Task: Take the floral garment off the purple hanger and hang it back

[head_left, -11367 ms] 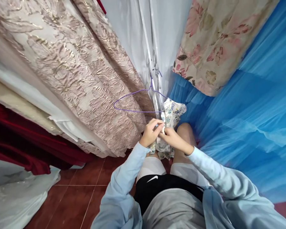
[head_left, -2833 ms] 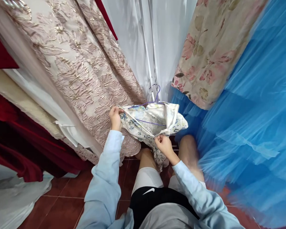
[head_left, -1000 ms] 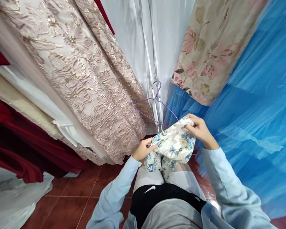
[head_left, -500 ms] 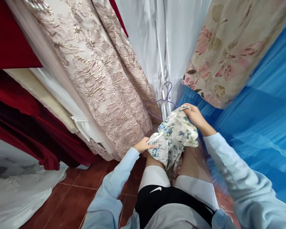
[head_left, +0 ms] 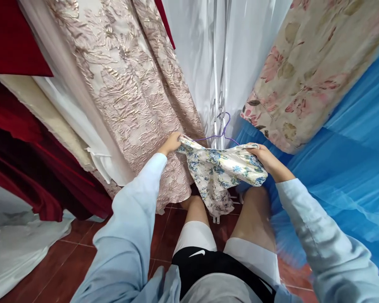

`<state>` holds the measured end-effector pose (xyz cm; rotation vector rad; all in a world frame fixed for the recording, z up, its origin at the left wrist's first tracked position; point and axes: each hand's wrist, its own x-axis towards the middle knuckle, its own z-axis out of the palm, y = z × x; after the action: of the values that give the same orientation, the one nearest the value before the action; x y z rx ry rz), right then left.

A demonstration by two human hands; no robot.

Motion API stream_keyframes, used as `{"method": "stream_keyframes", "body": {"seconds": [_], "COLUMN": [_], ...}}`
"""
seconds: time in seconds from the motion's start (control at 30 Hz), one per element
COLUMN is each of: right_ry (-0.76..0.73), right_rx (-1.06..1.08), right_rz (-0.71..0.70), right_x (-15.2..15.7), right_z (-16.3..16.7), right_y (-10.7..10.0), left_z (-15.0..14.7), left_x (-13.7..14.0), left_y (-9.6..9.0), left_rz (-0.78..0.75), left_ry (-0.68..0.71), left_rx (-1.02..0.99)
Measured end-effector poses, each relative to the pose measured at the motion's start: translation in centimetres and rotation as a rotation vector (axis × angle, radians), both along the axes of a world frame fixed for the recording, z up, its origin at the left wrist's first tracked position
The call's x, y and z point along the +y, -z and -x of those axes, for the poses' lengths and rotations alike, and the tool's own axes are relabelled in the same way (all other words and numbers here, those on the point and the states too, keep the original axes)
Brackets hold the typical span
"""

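At far left, dark red garments [head_left: 15,155] hang beside a cream garment [head_left: 47,118] and a white garment [head_left: 71,122], apparently suspended so that their lengths fall free near the red tiled floor [head_left: 72,269]. Next comes a pink brocade gown [head_left: 113,88]; before it the left hand [head_left: 170,144] is raised, its grip pinching the narrow left end of a floral garment [head_left: 213,166]. This garment, white with blue and yellow flowers, occupies the centre, drawn between both hands beyond the knees [head_left: 255,200]; the wide hold probably spreads its upper edge and lets the remaining cloth drop in folds. Behind this edge is a purple hanger [head_left: 223,133], hook upward among white strips [head_left: 217,80]; it seems to hang there, though the point of support is unclear. The cloth hides its lower bar, and whether that passes inside the garment cannot be told. Further right, the grip of the right hand [head_left: 268,160] pinches the opposite upper corner, likely as counter-tension to the left. At far right, a beige flowered cloth [head_left: 290,92] overlaps blue tulle [head_left: 350,168].
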<state>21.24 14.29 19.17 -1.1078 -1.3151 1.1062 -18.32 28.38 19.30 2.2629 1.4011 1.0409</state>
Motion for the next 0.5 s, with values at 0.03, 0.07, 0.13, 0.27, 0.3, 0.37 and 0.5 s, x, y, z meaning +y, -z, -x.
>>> {"method": "stream_keyframes", "body": {"seconds": [0.03, 0.07, 0.13, 0.27, 0.3, 0.37, 0.5], "right_ry": [-0.002, -0.012, -0.065, -0.184, -0.197, -0.214, -0.181], "right_rx": [0.016, 0.032, 0.065, 0.09, 0.087, 0.079, 0.031], "right_rz": [0.015, 0.035, 0.084, 0.146, 0.135, 0.085, -0.11], "right_x": [-0.1, -0.2, -0.3, -0.3, -0.4, -0.4, -0.3], "right_z": [-0.1, -0.2, -0.3, -0.1, 0.1, 0.6, 1.0], "right_y": [-0.1, -0.1, -0.1, 0.7, 1.0, 1.3, 1.1], "left_z": [-1.1, -2.2, -4.1, -6.0, -6.1, -5.9, -5.5], "left_x": [0.4, 0.6, 0.5, -0.7, -1.1, -1.9, -3.6], "left_y": [-0.8, -1.3, -1.8, -0.1, 0.6, 2.0, 2.7], "left_rz": [-0.052, -0.103, -0.179, -0.036, 0.031, 0.098, -0.003], "left_ry": [0.01, 0.026, 0.047, -0.003, -0.005, 0.016, 0.05], "left_rx": [-0.076, -0.16, -0.295, -0.242, -0.193, -0.109, -0.078]}}
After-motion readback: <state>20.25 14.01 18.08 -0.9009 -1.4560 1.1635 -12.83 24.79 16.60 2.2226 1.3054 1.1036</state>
